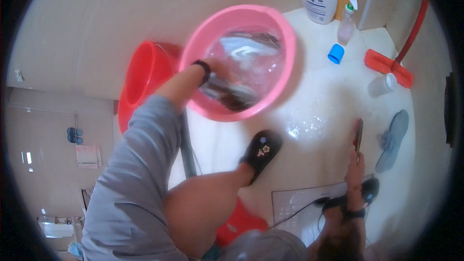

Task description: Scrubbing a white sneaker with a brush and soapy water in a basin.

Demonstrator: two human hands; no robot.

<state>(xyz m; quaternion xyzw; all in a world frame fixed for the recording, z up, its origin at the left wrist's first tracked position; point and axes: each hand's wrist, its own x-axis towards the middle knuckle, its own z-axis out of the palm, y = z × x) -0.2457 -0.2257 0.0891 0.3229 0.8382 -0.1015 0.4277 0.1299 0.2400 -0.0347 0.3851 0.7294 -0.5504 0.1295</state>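
Observation:
My left hand (220, 69), with a dark band on its wrist, reaches into a pink basin (286, 75) of water. Its fingers are blurred and partly under the surface, so their grip does not show. In the water lies something pale (246, 47) with dark brown parts, too smeared to name. Down at the right, my right hand (354, 171) is closed round the handle of a slim brush (357, 133) with reddish bristles, held above the floor. A grey slipper (394, 140) with a bow lies just right of the brush.
Red buckets (145, 75) stand left of the basin. Behind it are a white jug (319, 0), a spray bottle (346, 24) and a blue cap (336, 54). A red broom (386, 65) and clear cup (382, 85) are at right. My black clog (263, 150) rests on wet tiles.

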